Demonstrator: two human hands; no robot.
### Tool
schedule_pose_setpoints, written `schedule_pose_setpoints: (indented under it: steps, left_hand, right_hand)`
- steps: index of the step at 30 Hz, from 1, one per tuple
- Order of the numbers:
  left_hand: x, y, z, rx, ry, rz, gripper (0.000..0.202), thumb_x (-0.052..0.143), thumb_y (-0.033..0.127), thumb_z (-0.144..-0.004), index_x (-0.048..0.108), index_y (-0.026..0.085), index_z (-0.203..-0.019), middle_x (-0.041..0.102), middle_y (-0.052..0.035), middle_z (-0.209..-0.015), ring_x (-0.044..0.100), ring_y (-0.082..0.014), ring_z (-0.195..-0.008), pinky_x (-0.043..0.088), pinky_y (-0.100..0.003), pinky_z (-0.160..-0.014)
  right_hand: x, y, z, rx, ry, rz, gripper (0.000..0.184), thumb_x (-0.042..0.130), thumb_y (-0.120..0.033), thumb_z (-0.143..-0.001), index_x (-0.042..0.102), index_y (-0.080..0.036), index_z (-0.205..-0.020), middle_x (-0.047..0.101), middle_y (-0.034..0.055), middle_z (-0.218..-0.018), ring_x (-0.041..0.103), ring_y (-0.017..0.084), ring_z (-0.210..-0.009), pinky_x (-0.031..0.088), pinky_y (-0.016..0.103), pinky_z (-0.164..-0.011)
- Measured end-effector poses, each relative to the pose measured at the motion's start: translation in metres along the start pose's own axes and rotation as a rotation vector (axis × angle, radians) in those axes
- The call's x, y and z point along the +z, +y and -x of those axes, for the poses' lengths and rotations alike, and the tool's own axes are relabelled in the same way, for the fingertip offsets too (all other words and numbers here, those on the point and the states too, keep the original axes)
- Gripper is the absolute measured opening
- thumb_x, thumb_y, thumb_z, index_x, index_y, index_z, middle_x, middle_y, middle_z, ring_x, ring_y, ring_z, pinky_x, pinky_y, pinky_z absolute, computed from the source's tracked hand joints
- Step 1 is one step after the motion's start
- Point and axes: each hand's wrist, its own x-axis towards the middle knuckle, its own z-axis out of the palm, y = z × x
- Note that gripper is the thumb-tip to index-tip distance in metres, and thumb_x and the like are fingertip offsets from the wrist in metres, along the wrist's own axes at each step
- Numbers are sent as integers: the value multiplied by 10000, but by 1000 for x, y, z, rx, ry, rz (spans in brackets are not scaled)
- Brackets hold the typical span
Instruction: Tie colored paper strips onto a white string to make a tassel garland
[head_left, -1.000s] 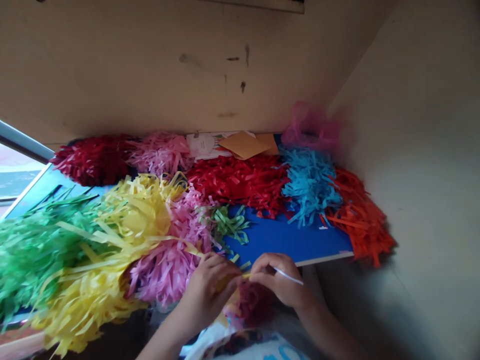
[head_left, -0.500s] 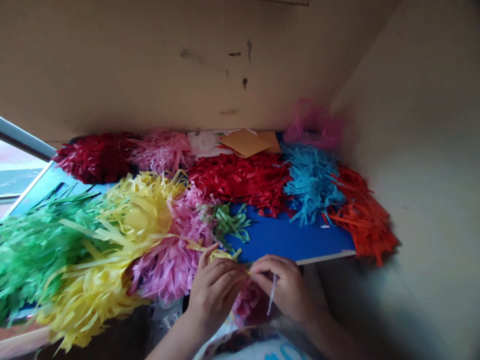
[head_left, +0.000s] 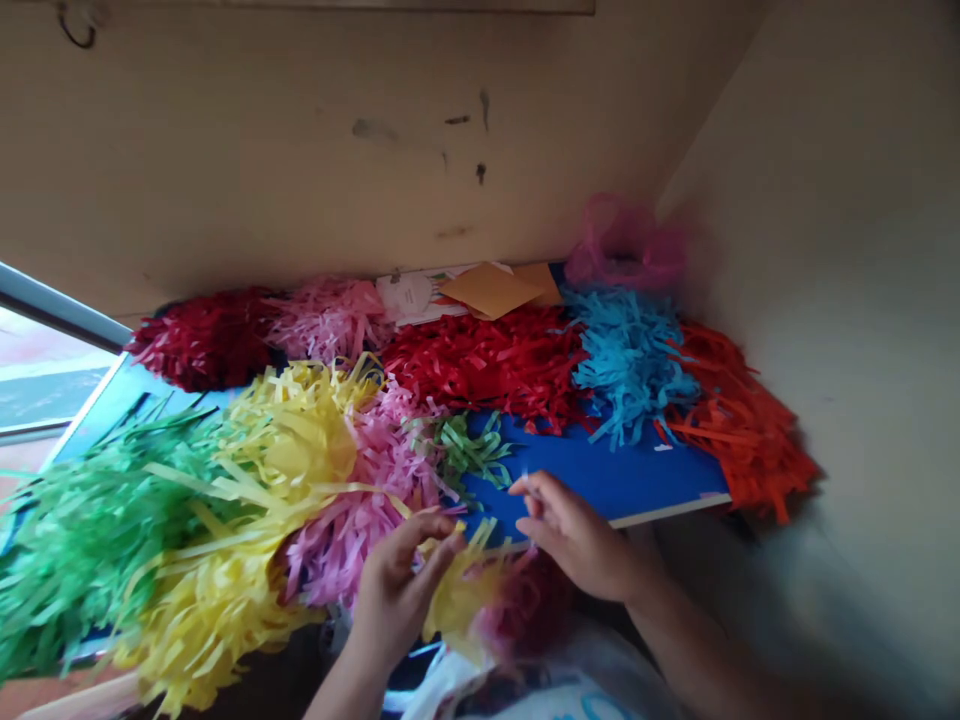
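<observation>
Yellow paper fringe (head_left: 459, 600), held between the hands, just beside a dark pink paper tassel (head_left: 529, 605). Left hand (head_left: 401, 590): open, fingers spread. Right hand (head_left: 577, 535): open (no clear grip), near a blue board (head_left: 600, 475). Beyond: red fringe (head_left: 480, 365), turquoise fringe (head_left: 630, 365).

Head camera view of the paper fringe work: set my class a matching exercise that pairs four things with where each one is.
Things
1. left hand
2. right hand
3. tan paper sheet
4. orange paper fringe

Places
A. at the far edge, beside a white card
B. above the blue board
C. next to the yellow paper strips
D. at the right end of the board, hanging over it

Pairs: 1-C, 2-B, 3-A, 4-D
</observation>
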Motion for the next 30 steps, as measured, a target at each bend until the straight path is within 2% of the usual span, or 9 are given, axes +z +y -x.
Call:
schedule_pose_setpoints:
  steps: [1,3,7,10,13,15,25,27,30]
  left_hand:
    - [-1,-1,-3,-133,-20,147,191,709,385,-787,672,201,-820,697,-34,-741,645,-176,-705,499,-262,-666]
    - [-1,-3,-9,-310,-50,381,293,704,467,-779,666,178,-799,677,-29,-685,592,-133,-593,461,-220,-567]
    - [2,-4,-14,-435,20,554,407,695,511,-778,651,139,-617,632,-10,-601,489,-62,-466,382,-169,-465]
    - [0,-2,-13,-495,90,708,309,799,444,-682,696,154,-711,644,12,-615,512,-60,-474,381,-155,-454]
    - [-3,2,-13,-532,141,801,363,898,338,-537,719,167,-803,679,11,-656,603,-91,-558,458,-161,-529]
    - [-4,3,-14,-554,139,814,377,912,303,-508,718,160,-797,686,8,-649,619,-96,-553,477,-167,-535]
    - [-3,2,-11,-564,79,830,362,895,326,-549,688,151,-789,664,5,-587,591,-90,-497,454,-169,-498]
    - [-2,1,-8,-523,96,781,357,889,334,-559,685,154,-790,683,-2,-640,606,-98,-537,468,-181,-531]
    - [0,-1,-4,-415,117,688,318,874,328,-592,686,163,-788,705,-9,-731,630,-113,-638,488,-191,-603]
  right_hand:
    - [3,-5,-4,-25,-49,-14,178,528,-296,-931,653,-204,-1019,652,30,-895,618,157,-856,468,268,-804]
    - [13,-15,-10,-43,-107,-57,325,426,-349,-989,697,-199,-892,693,38,-864,642,165,-858,462,268,-798]
    - [37,-27,-14,12,-60,-89,429,420,-445,-986,725,-192,-823,718,28,-773,665,172,-770,456,256,-716]
    - [46,-30,-12,-3,-24,-32,439,411,-440,-989,726,-189,-815,709,25,-725,654,162,-709,444,246,-671]
    - [51,-34,-11,-95,-44,7,415,392,-415,-1000,714,-199,-852,708,24,-750,647,151,-728,435,241,-695]
    - [53,-37,-10,-136,-64,23,414,382,-410,-1003,696,-199,-834,695,22,-735,637,147,-723,427,241,-700]
    - [60,-32,-15,-97,-112,43,360,408,-329,-993,601,-190,-723,605,-20,-642,578,110,-630,371,210,-600]
    - [59,-35,-16,-66,-103,114,371,420,-355,-986,559,-190,-684,576,-22,-611,554,115,-597,344,225,-574]
    - [57,-40,-17,-24,-117,183,291,471,-386,-961,533,-198,-748,601,-14,-659,571,134,-630,333,242,-582]
